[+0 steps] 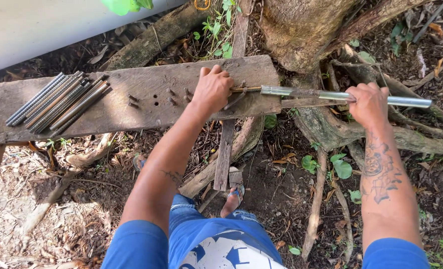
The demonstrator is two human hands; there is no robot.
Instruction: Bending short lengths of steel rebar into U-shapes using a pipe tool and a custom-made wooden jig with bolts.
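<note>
both hands working a rod at the plank's right edge.
left hand (212, 90) is pressing closed over the rusty rod (245, 89) among pegs (172, 95) on the weathered plank (132, 99); right hand (368, 103) is gripping the shiny pipe (331, 95), jutting over roots (341, 132), open ground below.

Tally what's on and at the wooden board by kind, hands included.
Hands: 2, left hand and right hand
Metal pipe: 1
Bundle of steel rods: 1, rods too packed to count
Wooden board: 1
Total: 5
</note>
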